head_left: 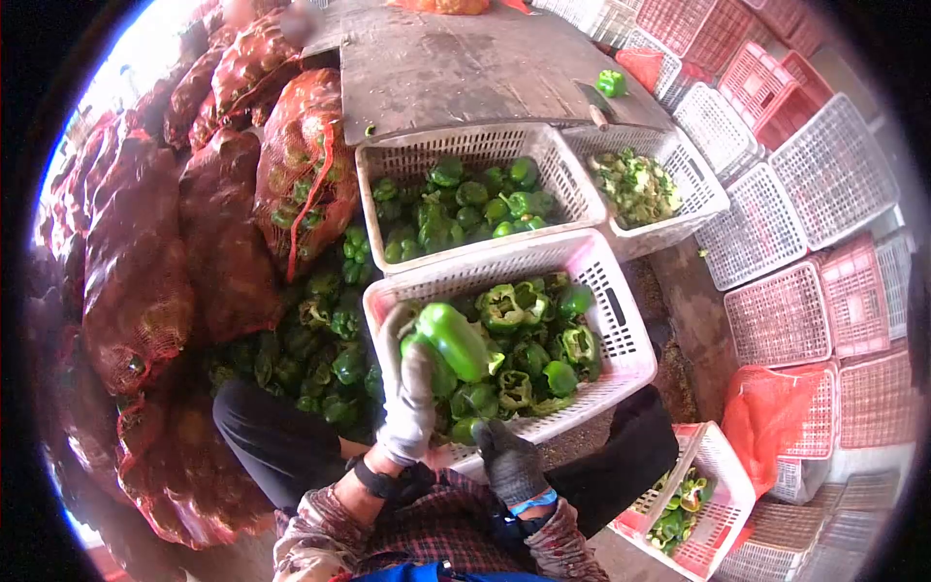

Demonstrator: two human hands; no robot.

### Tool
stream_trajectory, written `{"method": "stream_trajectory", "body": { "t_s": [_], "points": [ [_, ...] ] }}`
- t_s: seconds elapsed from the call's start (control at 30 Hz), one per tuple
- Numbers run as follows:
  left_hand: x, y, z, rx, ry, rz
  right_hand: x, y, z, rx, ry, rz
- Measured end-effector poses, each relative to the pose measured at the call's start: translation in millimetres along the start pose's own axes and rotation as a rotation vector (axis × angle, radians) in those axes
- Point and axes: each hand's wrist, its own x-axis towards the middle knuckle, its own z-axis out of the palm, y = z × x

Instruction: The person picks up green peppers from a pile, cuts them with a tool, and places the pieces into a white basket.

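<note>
green pepper (454,341) in left hand (407,393), right hand (509,461) apart, nearer body

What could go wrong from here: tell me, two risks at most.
1. The green pepper might slip from the gloved left hand, as its skin looks smooth and glossy.
2. What looks like a knife lies at the edge of the table, handle toward the crate of trimmings; a bump could knock it in.
</note>
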Motion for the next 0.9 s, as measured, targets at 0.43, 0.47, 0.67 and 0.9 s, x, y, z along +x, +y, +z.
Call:
{"method": "stream_trajectory", "body": {
  "t_s": [0.43,0.47,0.67,0.9],
  "points": [
    [-34,-1,33,-0.068,-0.633,-0.451,40,13,-60,0.383,-0.021,0.092],
    [-42,0,36,-0.129,-0.550,-0.479,37,15,-59,0.373,-0.031,0.077],
    [-34,-14,36,0.082,-0.788,-0.395,23,50,-68,0.514,-0.326,0.151],
    [-42,-57,47,-0.566,-0.787,-0.874,15,82,-76,1.139,-0.392,0.427]
  ]
}}
